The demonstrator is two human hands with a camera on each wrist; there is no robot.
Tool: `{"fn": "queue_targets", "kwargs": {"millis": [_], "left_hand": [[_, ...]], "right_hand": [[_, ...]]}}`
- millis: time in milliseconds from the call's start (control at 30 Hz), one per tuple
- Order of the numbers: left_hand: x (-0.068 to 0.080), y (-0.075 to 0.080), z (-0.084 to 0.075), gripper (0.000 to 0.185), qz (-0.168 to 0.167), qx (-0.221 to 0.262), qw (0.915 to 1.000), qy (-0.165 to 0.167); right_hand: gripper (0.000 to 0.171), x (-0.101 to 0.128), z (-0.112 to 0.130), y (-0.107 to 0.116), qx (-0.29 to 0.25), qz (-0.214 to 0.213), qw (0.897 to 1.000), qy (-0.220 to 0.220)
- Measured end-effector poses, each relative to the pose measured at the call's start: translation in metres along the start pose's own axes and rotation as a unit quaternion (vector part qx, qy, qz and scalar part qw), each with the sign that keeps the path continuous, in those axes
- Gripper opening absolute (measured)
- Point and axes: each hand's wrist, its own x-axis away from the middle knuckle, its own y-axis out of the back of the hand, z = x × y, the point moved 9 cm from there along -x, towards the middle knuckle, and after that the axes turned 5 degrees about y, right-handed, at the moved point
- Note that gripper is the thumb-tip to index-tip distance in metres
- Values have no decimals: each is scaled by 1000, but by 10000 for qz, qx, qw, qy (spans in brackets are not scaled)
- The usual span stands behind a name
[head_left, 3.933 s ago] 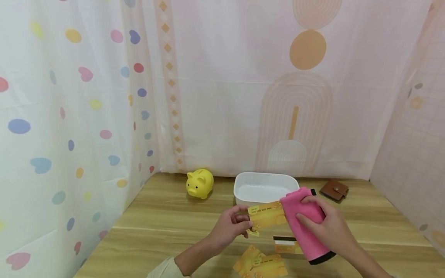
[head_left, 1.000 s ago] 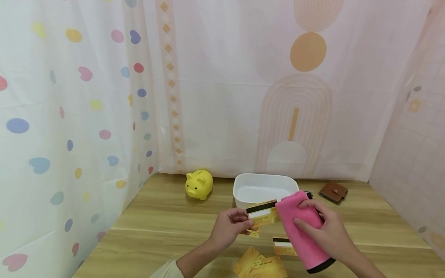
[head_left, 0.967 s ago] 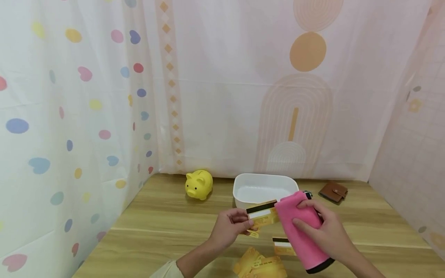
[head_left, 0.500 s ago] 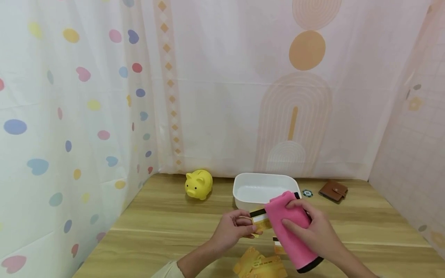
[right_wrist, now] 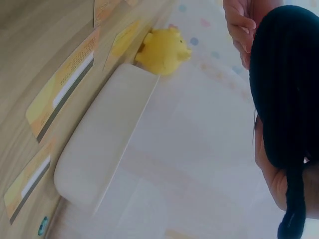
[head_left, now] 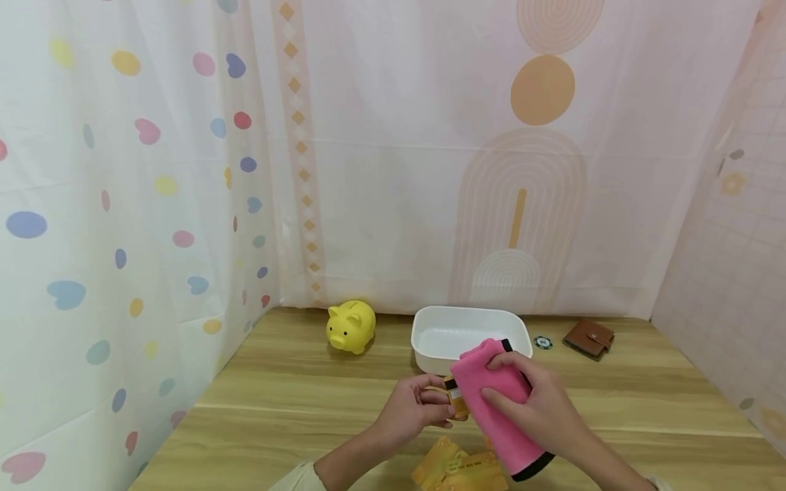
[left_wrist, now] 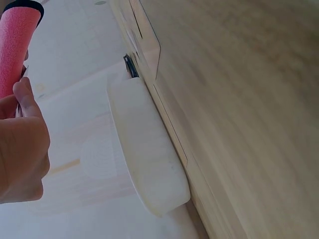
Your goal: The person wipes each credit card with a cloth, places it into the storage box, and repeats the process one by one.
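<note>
Cloth pink w/ black edge – piggy bank yellow – tub white – wallet brown – cards gold.

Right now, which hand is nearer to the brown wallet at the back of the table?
Right. The right hand, holding the pink cloth, sits in front and left of the brown wallet; the left hand, pinching a card, lies farther left.
</note>
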Motion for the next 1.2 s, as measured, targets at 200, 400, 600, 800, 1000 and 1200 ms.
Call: {"fn": "queue_targets", "kwargs": {"millis": [200, 400, 600, 800, 1000, 1200], "left_hand": [[2, -7, -3, 28, 371, -61, 9992, -148], [3, -11, -3, 28, 617, -78, 9980, -119], [3, -13, -1, 31, 764, -154, 9969, -136], [4, -12, -5, 32, 751, -342, 9963, -236], [5, -14, -8, 32, 722, -274, 9968, -221], [6, -13, -10, 30, 521, -259, 9981, -209]], "right_hand": [[29, -2, 5, -7, 54, 17, 9998, 174], [29, -1, 9, -10, 67, -16, 9992, 385], [30, 1, 15, -12, 224, -74, 9979, 608], [29, 1, 18, -13, 371, -85, 9968, 706], [31, 2, 22, -13, 705, -162, 9935, 877], [33, 4, 23, -10, 1035, -260, 9900, 918]]}}
